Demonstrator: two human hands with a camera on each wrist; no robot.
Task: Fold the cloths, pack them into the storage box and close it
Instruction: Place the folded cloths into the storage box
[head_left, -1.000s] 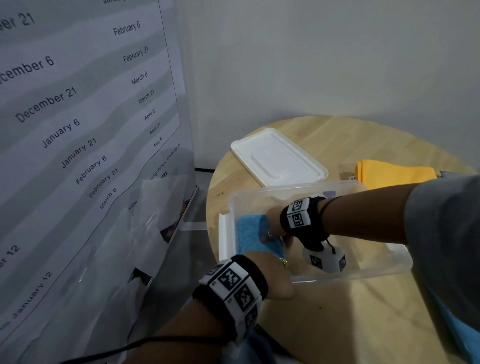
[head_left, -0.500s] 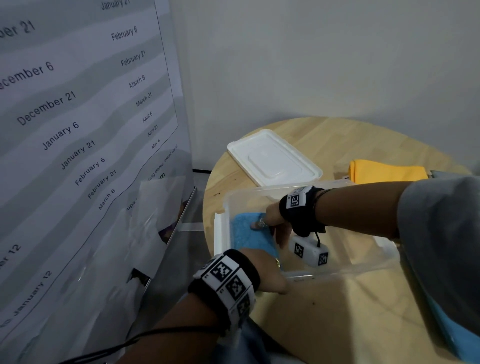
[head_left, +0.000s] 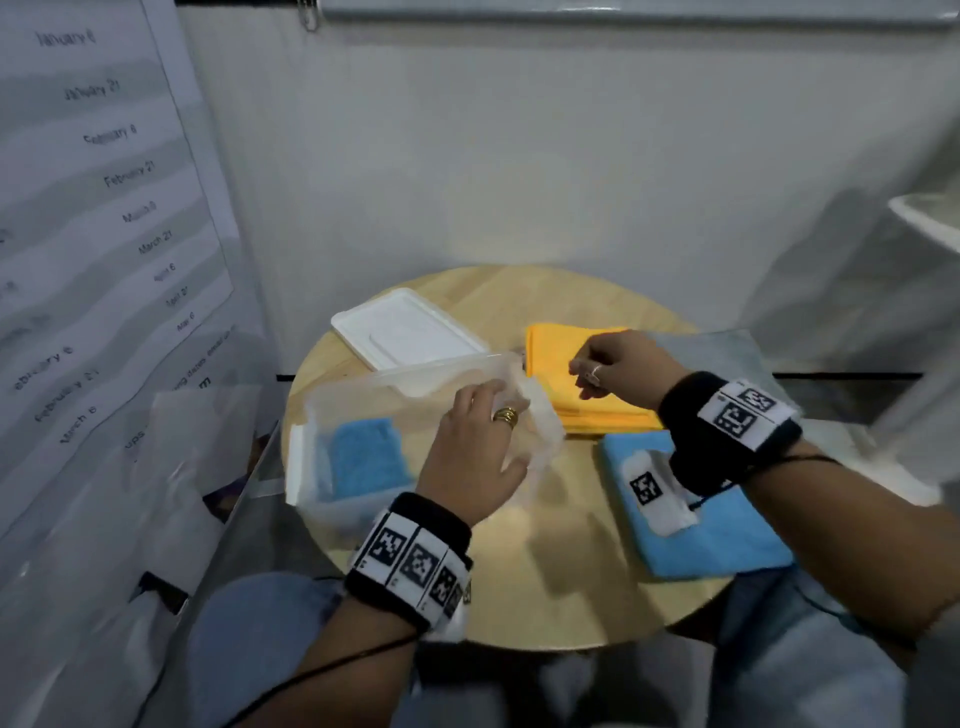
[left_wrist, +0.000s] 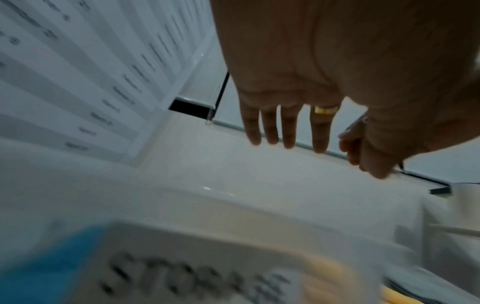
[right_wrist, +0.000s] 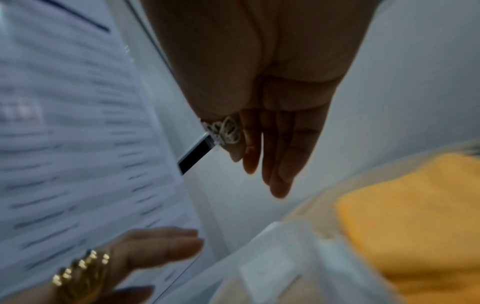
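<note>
A clear storage box (head_left: 415, 371) stands on the left of the round wooden table (head_left: 561, 587). One folded blue cloth (head_left: 369, 457) lies in its left end. My left hand (head_left: 483, 431) hovers over the box's right end with fingers (left_wrist: 285, 127) straight and nothing held. My right hand (head_left: 602, 369) is over a folded yellow cloth (head_left: 597, 415) beside the box, fingers (right_wrist: 267, 156) relaxed and empty. A second blue cloth (head_left: 717, 540) lies flat at the table's right, partly under my right wrist. The white lid (head_left: 410, 332) rests behind the box.
A large sheet printed with dates (head_left: 104, 208) and a clear panel (head_left: 218, 493) stand close on the left. A pale wall runs behind the table. A white shelf edge (head_left: 930, 218) juts in at the far right. My knees in jeans (head_left: 260, 623) are under the front edge.
My right hand has come out of the box and moved right, over the yellow cloth. My left hand left the box's near rim and now hovers above it. The view swung right.
</note>
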